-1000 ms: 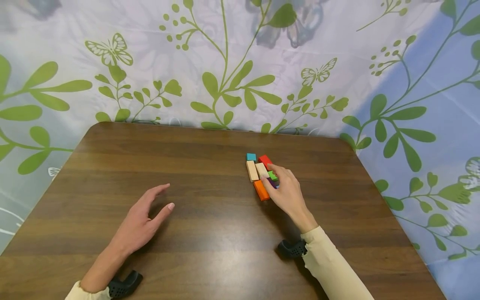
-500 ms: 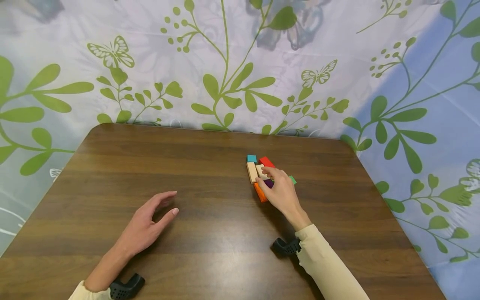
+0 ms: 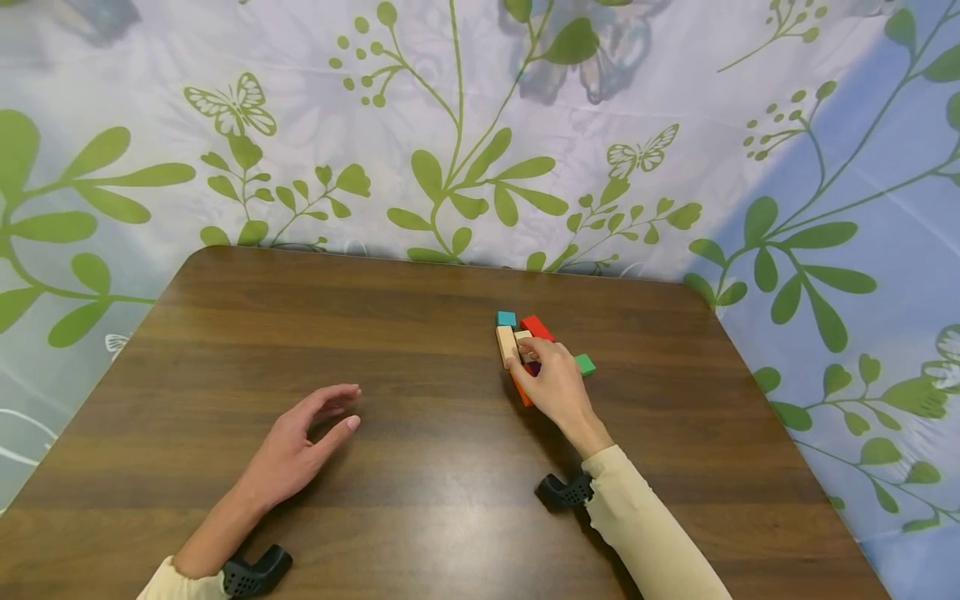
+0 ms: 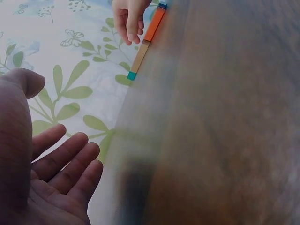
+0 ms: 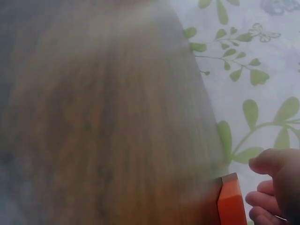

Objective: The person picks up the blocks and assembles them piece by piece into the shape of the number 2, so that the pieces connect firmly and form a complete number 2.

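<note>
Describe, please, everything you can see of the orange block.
The orange block is an elongated, flat-sided bar that looks like painted wood. It lies lengthwise on the brown table at the cluster's near end, roughly in line with the long pale block. In the head view, the right hand partly hides it; I cannot tell whether they touch.

1. Blue block (image 3: 506,318): small, right of centre in the head view, just above the tan one.
2. Tan block (image 3: 507,346): long, lying flat, steeply slanted.
3. Pale block (image 3: 522,334): right of the tan one (mostly hidden).
4. Red block (image 3: 537,328): oblong, slanting down rightward.
5. Orange block (image 3: 521,388): below the tan one, partly covered.
6. Purple block (image 3: 533,367): only a sliver shows.
7. Green block (image 3: 585,364): rightmost, partly hidden.
</note>
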The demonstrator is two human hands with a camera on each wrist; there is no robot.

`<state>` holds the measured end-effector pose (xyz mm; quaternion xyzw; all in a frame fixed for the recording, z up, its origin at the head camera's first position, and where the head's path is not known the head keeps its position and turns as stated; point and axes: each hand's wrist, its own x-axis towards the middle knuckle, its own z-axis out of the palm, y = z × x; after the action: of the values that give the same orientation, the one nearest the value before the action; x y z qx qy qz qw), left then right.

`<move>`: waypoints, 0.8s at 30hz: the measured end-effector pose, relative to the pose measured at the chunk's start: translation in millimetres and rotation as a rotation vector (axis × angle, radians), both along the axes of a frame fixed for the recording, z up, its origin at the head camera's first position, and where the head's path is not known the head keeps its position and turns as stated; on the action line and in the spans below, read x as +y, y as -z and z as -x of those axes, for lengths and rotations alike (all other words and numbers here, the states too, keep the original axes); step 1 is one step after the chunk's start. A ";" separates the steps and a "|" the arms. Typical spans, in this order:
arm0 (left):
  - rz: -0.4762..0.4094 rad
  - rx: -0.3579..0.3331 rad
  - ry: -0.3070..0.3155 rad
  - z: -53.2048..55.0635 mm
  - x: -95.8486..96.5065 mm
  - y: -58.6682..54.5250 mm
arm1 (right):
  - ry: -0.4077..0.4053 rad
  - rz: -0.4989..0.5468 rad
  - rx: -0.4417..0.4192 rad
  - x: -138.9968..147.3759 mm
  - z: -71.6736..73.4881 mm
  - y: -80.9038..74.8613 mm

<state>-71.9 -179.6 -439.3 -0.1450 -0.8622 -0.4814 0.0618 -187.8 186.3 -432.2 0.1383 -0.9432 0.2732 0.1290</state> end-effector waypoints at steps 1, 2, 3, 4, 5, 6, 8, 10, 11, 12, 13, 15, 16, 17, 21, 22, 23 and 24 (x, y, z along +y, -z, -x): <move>0.001 -0.005 0.000 0.0 0.0 0.2 | 0.001 -0.004 -0.002 -0.5 0.5 0.2; 0.004 -0.008 0.001 0.0 -0.1 0.4 | 0.003 -0.009 -0.005 -1.0 0.9 0.3; 0.008 -0.011 0.000 0.0 -0.2 0.8 | 0.004 -0.013 -0.008 -1.4 1.2 0.2; 0.011 -0.013 0.000 0.0 -0.3 1.1 | 0.004 -0.018 -0.010 -1.8 1.7 0.5; 0.014 -0.014 0.000 0.0 -0.3 1.4 | 0.004 -0.022 -0.013 -2.1 2.1 0.5; 0.017 -0.016 0.001 0.0 -0.4 1.7 | 0.006 -0.027 -0.016 -2.5 2.5 0.5; 0.022 -0.016 0.000 0.0 -0.6 2.2 | 0.004 -0.036 -0.012 -3.6 3.0 0.4; 0.023 -0.016 0.000 0.2 -0.6 2.4 | 0.004 -0.045 -0.006 -4.7 3.7 0.8; 0.025 -0.016 0.000 0.4 -0.6 2.4 | 0.004 -0.052 0.001 -5.0 4.2 1.6; 0.029 -0.017 -0.001 0.7 -0.5 2.4 | 0.004 -0.056 0.007 -5.5 4.4 2.0; 0.033 -0.018 -0.002 0.8 -0.4 2.5 | 0.004 -0.060 0.013 -6.0 4.5 2.3; 0.041 -0.022 -0.001 1.1 -0.3 2.6 | 0.007 -0.069 0.028 -6.9 4.6 3.3; 0.045 -0.023 -0.001 1.2 -0.3 2.6 | 0.007 -0.075 0.038 -7.3 4.7 3.8; 0.050 -0.024 -0.001 1.3 -0.3 2.7 | 0.006 -0.083 0.048 -7.7 4.8 4.2; 0.059 -0.025 -0.001 1.1 -0.4 2.9 | 0.000 -0.106 0.068 -9.3 4.7 5.2; 0.061 -0.024 -0.002 1.0 -0.4 2.8 | -0.002 -0.111 0.069 -9.5 4.6 5.3; 0.062 -0.023 -0.003 0.8 -0.4 2.7 | -0.002 -0.114 0.068 -9.8 4.5 5.3; 0.064 -0.023 -0.003 0.6 -0.3 2.6 | -0.004 -0.116 0.065 -10.0 4.3 5.3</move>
<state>-72.5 -179.9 -441.9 -0.1399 -0.8781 -0.4551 0.0479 -192.1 176.3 -437.5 0.1562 -0.9524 0.2137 0.1510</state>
